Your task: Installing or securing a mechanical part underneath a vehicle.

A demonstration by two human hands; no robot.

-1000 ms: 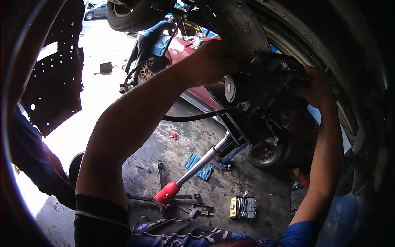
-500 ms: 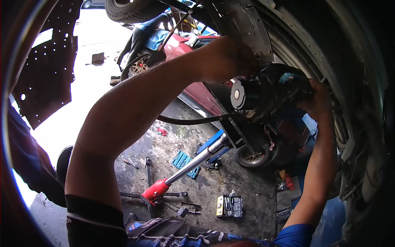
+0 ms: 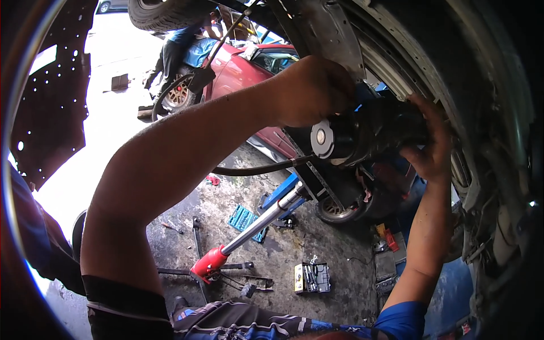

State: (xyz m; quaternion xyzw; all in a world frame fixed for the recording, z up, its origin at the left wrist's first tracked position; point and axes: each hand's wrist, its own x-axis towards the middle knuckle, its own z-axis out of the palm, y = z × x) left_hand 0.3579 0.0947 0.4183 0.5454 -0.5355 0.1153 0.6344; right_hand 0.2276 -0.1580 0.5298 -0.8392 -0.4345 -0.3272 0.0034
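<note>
"Where is the black part point(image 3: 371, 134)?"
"Between the left hand point(image 3: 316, 90) and the right hand point(image 3: 432, 148). The right one grips its end."
"And the left?"
"Curled; can't tell on what."

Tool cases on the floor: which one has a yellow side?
The lower case in the view, right of the red jack; the other case is blue, higher up, and crossed by the jack's silver shaft.

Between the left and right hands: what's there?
A dark, bulky part with a pale disc at one end, between left hand and right hand, in the head view.
</note>
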